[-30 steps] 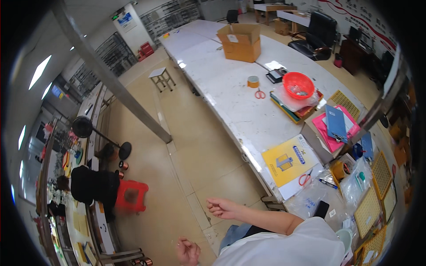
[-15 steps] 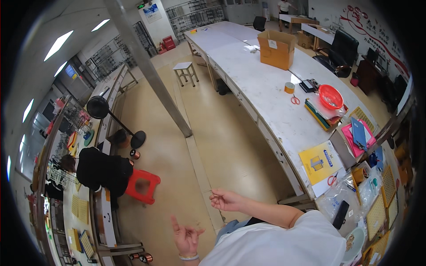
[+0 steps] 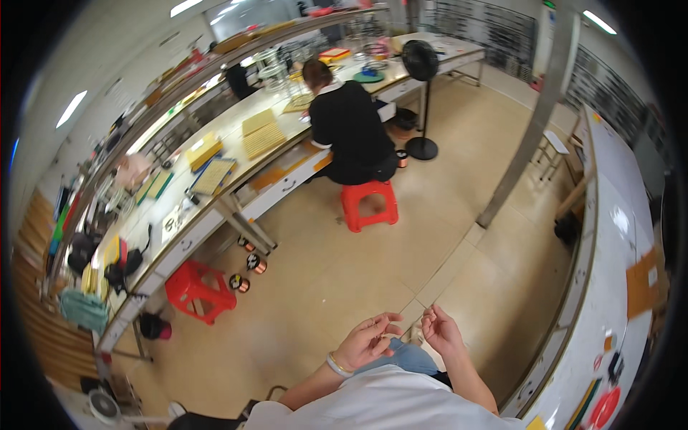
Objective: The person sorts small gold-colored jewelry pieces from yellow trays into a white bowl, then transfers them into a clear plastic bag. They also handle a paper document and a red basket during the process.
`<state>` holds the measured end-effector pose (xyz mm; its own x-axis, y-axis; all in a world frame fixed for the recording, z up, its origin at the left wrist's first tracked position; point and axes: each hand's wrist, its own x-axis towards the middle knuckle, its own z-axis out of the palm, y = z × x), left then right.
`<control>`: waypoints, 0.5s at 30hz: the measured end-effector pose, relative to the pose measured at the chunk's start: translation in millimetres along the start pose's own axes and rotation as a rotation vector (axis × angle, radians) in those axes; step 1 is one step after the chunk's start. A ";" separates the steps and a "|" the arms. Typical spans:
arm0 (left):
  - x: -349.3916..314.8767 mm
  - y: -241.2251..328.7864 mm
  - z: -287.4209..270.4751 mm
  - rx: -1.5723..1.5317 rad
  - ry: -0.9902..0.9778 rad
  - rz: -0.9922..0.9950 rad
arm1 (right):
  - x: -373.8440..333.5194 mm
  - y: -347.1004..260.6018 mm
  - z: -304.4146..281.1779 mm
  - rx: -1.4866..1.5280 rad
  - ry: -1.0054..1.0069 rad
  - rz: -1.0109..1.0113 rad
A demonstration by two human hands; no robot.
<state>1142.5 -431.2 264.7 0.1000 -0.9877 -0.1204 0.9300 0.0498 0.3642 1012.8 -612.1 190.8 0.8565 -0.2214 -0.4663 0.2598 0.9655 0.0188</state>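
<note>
My left hand (image 3: 365, 343), with a pale bracelet at the wrist, is raised in front of my body. Its fingers are loosely bent and apart, and I see nothing held in them. Close to its right is my right hand (image 3: 442, 332), fingers curled in and the thumb and forefinger pinched together. Whatever that pinch holds, if anything, is too small to make out. A gap separates the hands, and both are in the air above the floor (image 3: 308, 287), touching no table.
A person in black (image 3: 351, 129) sits on a red stool (image 3: 369, 206) at the long workbench (image 3: 215, 188). Nearer stand another red stool (image 3: 201, 290) and copper wire spools (image 3: 256, 264). A black fan (image 3: 420, 61), a metal post (image 3: 527, 129) and a white table (image 3: 609, 236) are further right.
My view has swung left, bringing the bench and seated person to the middle and the white table to the right edge. My hands have come closer together; the left forefinger is less straight.
</note>
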 end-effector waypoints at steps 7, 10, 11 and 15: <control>28.5 36.9 -24.5 -0.078 0.403 0.368 | 90.9 -29.3 31.6 -0.389 -0.026 0.182; 45.0 63.0 -28.4 -0.086 0.550 0.554 | 120.7 -46.0 56.4 -0.580 -0.086 0.317; 51.9 71.3 -26.6 -0.100 0.594 0.588 | 131.4 -53.2 60.7 -0.573 -0.112 0.359; 75.3 97.4 -13.9 -0.058 0.660 0.702 | 171.2 -75.6 86.2 -0.612 -0.084 0.437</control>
<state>1245.5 -498.6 278.3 0.8023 -0.4487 -0.3938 0.5967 0.6222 0.5067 1178.3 -734.8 185.8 0.8624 0.2128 -0.4593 -0.3839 0.8663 -0.3194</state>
